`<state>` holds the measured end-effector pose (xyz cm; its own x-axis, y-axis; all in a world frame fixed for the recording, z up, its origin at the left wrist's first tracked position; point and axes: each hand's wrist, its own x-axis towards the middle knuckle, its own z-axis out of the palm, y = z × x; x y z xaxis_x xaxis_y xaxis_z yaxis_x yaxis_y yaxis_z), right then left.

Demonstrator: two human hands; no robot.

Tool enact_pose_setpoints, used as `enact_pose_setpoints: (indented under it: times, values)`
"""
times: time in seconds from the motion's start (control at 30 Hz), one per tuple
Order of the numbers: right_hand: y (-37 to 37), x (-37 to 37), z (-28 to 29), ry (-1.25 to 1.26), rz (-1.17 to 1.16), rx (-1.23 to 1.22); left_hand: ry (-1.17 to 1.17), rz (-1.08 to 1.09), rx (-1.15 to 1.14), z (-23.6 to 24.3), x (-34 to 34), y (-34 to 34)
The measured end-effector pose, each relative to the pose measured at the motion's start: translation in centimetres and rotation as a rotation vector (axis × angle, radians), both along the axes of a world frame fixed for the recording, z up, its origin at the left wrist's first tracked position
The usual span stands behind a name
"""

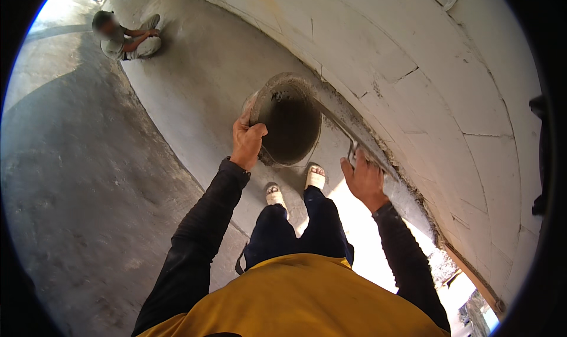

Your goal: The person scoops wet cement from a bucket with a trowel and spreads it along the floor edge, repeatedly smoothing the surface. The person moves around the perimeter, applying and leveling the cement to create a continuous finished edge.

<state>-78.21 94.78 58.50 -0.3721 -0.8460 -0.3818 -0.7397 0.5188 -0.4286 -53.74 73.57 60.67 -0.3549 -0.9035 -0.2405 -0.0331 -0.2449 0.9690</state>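
Observation:
My left hand (248, 141) is closed on the left rim of a round, mortar-crusted bucket (290, 77), its thumb over the edge. Dark grey material (290, 127) shows inside, though shadow hides how full it is. To the right of the bucket, my right hand (365, 178) grips a trowel (339, 124) by its handle. The trowel's long, thin blade appears nearly edge-on and reaches toward the bucket's right rim. My fingers cover most of the handle.
A pale block wall (425, 106) curves along the right, with rough mortar at its foot. My sandalled feet (316, 176) stand just below the bucket. Another person (127, 38) sits on the concrete floor (195, 59) at the far left. A floor edge (156, 121) runs diagonally on the left.

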Motion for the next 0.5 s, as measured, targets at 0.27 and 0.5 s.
enact_pose_setpoints:
  times: [0.27,0.5]
  values:
    - [-14.5,1.5,2.6,0.266,0.298,-0.465,-0.418,-0.219,-0.906,7.9,-3.4,0.1]
    - [-16.3,2.6,3.3,-0.045,0.240,-0.397,-0.342,-0.267,-1.026,14.1,-4.8,-1.6]
